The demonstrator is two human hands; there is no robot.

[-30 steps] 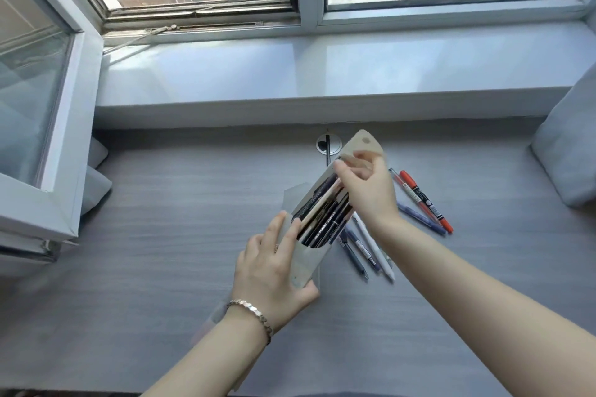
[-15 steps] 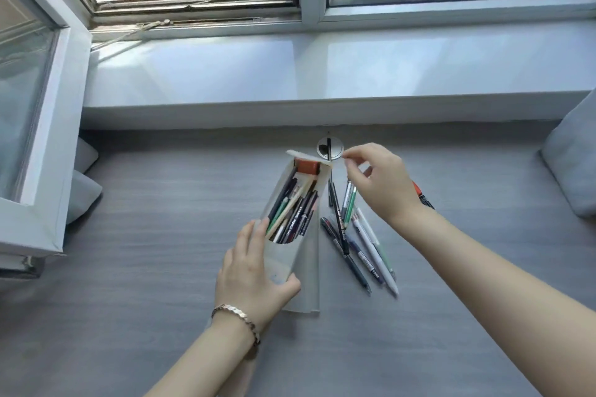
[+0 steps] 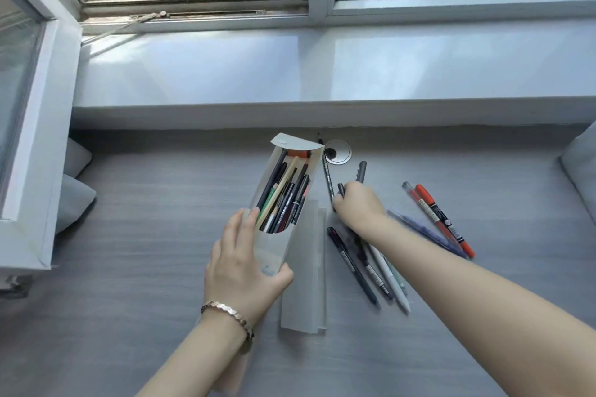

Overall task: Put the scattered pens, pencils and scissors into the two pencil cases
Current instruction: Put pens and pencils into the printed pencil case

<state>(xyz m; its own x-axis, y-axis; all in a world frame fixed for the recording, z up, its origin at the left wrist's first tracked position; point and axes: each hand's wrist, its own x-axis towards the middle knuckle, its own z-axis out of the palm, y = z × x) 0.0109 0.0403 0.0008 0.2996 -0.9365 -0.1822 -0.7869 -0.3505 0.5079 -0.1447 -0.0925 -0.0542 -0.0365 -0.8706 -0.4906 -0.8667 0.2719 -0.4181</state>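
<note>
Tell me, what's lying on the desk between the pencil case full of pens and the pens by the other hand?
A second, flat translucent pencil case lies there, seen in the head view.

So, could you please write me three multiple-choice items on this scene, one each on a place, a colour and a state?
1. Where does the cable hole lie from the open case?
A. to its right, by its top
B. at its left
C. under it

2. What colour is the marker farthest right?
A. green
B. orange-red
C. white

3. What is the left hand doing?
A. lying flat on the desk
B. pointing at the window
C. gripping the open case

Key: 1 A, the hole sits just right of the flap. 2 B, its barrel and cap are orange-red. 3 C, fingers and thumb wrap the case's lower end, while the right hand reaches among loose pens.
</note>
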